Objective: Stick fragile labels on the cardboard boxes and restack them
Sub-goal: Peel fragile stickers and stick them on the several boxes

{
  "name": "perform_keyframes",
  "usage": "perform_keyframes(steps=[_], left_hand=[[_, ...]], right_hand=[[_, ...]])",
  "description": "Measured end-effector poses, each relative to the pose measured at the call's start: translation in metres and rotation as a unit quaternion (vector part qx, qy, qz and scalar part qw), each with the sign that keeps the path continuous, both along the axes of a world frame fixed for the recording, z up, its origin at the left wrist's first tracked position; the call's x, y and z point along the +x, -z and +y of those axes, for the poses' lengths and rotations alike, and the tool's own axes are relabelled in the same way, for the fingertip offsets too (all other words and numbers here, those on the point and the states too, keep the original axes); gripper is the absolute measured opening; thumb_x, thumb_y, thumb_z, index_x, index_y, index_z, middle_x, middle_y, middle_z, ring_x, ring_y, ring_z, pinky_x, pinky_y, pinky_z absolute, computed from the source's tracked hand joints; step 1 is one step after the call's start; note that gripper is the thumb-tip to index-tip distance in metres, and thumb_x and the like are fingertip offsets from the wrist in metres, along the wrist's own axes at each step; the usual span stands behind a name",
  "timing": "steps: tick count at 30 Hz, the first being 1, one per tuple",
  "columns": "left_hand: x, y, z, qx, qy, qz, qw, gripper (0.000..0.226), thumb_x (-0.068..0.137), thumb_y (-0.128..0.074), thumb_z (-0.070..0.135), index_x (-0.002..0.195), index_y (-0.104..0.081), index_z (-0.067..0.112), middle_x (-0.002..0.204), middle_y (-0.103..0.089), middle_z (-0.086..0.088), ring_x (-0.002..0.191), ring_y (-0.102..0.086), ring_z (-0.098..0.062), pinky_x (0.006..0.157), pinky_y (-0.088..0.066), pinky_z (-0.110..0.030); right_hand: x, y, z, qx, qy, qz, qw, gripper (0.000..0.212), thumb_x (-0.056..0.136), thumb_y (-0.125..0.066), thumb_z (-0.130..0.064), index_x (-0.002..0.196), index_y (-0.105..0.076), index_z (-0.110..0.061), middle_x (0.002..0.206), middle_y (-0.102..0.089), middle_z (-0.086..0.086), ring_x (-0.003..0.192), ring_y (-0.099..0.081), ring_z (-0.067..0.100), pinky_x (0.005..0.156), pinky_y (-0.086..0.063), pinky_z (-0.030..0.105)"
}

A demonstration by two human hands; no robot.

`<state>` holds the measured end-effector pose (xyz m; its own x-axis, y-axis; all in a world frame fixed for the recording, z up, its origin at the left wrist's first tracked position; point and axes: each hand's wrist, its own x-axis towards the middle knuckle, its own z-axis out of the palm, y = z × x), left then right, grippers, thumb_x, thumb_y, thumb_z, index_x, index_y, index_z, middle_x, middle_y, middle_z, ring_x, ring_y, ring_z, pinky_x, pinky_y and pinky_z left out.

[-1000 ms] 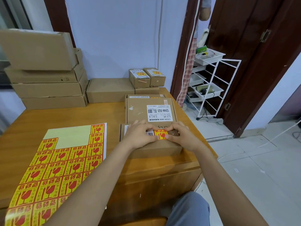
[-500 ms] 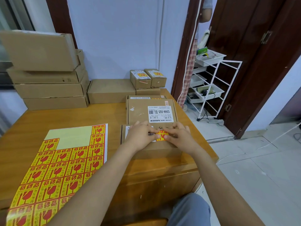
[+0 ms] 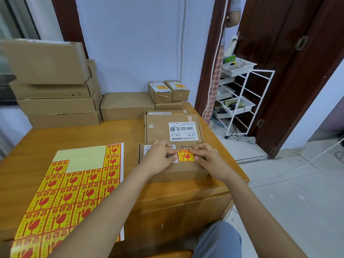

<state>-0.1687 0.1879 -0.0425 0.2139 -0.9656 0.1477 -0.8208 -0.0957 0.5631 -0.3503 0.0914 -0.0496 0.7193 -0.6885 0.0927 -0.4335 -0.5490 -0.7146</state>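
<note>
A small cardboard box (image 3: 178, 169) lies at the wooden table's near right edge. On its top sits a yellow and red fragile label (image 3: 185, 155). My left hand (image 3: 160, 158) lies flat on the box to the left of the label, fingertips at its edge. My right hand (image 3: 209, 157) presses fingertips on the label's right side. Behind it lies a bigger box (image 3: 172, 128) with a white barcode label. A sheet of fragile labels (image 3: 70, 190) lies at the left, its top rows partly peeled off.
A stack of flat boxes (image 3: 55, 94) stands at the back left, one flat box (image 3: 126, 106) mid-back, two small labelled boxes (image 3: 168, 91) on another box at back right. A white wire rack (image 3: 240, 97) and a dark door stand right of the table (image 3: 78, 138).
Both hands have slid slightly apart over the label, so more of it shows between them. The box has stayed in place.
</note>
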Motion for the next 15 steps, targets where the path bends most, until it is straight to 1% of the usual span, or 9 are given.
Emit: perform_keyframes(steps=[2,3,5,7,9,10,12,14,15], left_hand=[[0.003,-0.001,0.004,-0.004,0.001,0.039,0.999,0.030,0.092,-0.058,0.020,0.122,-0.064,0.018,0.103,-0.051,0.003,0.108,-0.043,-0.018,0.074,-0.045,-0.025],[0.004,-0.003,0.006,-0.005,-0.004,0.068,0.998,0.027,0.091,-0.059,0.015,0.117,-0.066,0.016,0.106,-0.054,0.000,0.108,-0.048,-0.019,0.074,-0.046,-0.024],[0.009,-0.007,0.009,-0.033,-0.024,0.110,0.993,0.024,0.089,-0.059,0.008,0.111,-0.069,0.014,0.104,-0.057,-0.002,0.103,-0.056,-0.020,0.084,-0.048,-0.028],[0.016,-0.011,0.010,-0.097,-0.083,0.085,0.988,0.023,0.089,-0.057,0.009,0.108,-0.069,0.015,0.101,-0.056,0.001,0.105,-0.054,-0.020,0.091,-0.044,-0.031],[0.021,-0.016,0.009,-0.151,-0.162,0.048,0.974,0.024,0.089,-0.054,0.012,0.111,-0.066,0.013,0.108,-0.056,-0.001,0.112,-0.048,-0.022,0.093,-0.037,-0.030],[0.022,-0.019,0.009,-0.157,-0.199,0.039,0.966,0.026,0.090,-0.052,0.014,0.114,-0.063,0.011,0.114,-0.056,-0.004,0.117,-0.044,-0.023,0.093,-0.034,-0.029],[0.026,-0.023,0.008,-0.121,-0.261,0.034,0.957,0.031,0.091,-0.052,0.021,0.117,-0.058,0.005,0.122,-0.052,-0.008,0.121,-0.038,-0.026,0.093,-0.032,-0.031],[0.033,-0.021,0.004,-0.027,-0.286,0.032,0.957,0.035,0.090,-0.054,0.030,0.112,-0.056,0.003,0.119,-0.054,-0.012,0.117,-0.041,-0.031,0.093,-0.035,-0.035],[0.038,-0.017,0.001,0.020,-0.280,0.041,0.959,0.035,0.089,-0.054,0.034,0.107,-0.057,0.005,0.114,-0.057,-0.012,0.112,-0.045,-0.032,0.092,-0.039,-0.036]], right_hand=[[-0.002,-0.001,0.000,0.027,-0.008,-0.021,0.999,0.036,0.096,-0.047,-0.007,0.126,-0.059,-0.024,0.115,-0.046,-0.014,0.114,-0.035,0.012,0.099,-0.027,0.022],[-0.002,-0.003,0.000,0.038,-0.004,-0.036,0.999,0.037,0.095,-0.048,-0.004,0.124,-0.061,-0.022,0.113,-0.048,-0.012,0.113,-0.040,0.011,0.098,-0.034,0.021],[0.000,-0.009,-0.002,0.047,0.044,-0.070,0.995,0.036,0.091,-0.050,0.001,0.120,-0.062,-0.018,0.107,-0.050,-0.010,0.106,-0.049,0.011,0.093,-0.045,0.024],[0.004,-0.011,-0.006,0.021,0.123,-0.098,0.987,0.034,0.090,-0.050,-0.003,0.118,-0.063,-0.018,0.107,-0.053,-0.005,0.101,-0.053,0.014,0.087,-0.047,0.030],[0.009,-0.011,-0.013,0.000,0.181,-0.100,0.978,0.034,0.091,-0.050,-0.011,0.124,-0.059,-0.017,0.117,-0.053,0.001,0.103,-0.054,0.017,0.087,-0.044,0.028],[0.012,-0.010,-0.016,0.001,0.199,-0.092,0.976,0.038,0.092,-0.050,-0.013,0.129,-0.055,-0.015,0.122,-0.052,0.004,0.108,-0.054,0.020,0.089,-0.044,0.030],[0.018,-0.006,-0.023,0.019,0.218,-0.063,0.974,0.040,0.093,-0.049,-0.016,0.132,-0.050,-0.009,0.126,-0.052,0.009,0.114,-0.052,0.026,0.092,-0.044,0.036],[0.024,-0.004,-0.028,0.051,0.212,-0.053,0.974,0.035,0.094,-0.048,-0.020,0.121,-0.054,0.001,0.118,-0.059,0.017,0.107,-0.056,0.032,0.086,-0.047,0.040],[0.027,-0.003,-0.029,0.073,0.205,-0.059,0.974,0.032,0.094,-0.048,-0.021,0.115,-0.056,0.001,0.112,-0.063,0.017,0.102,-0.059,0.031,0.082,-0.048,0.040]])
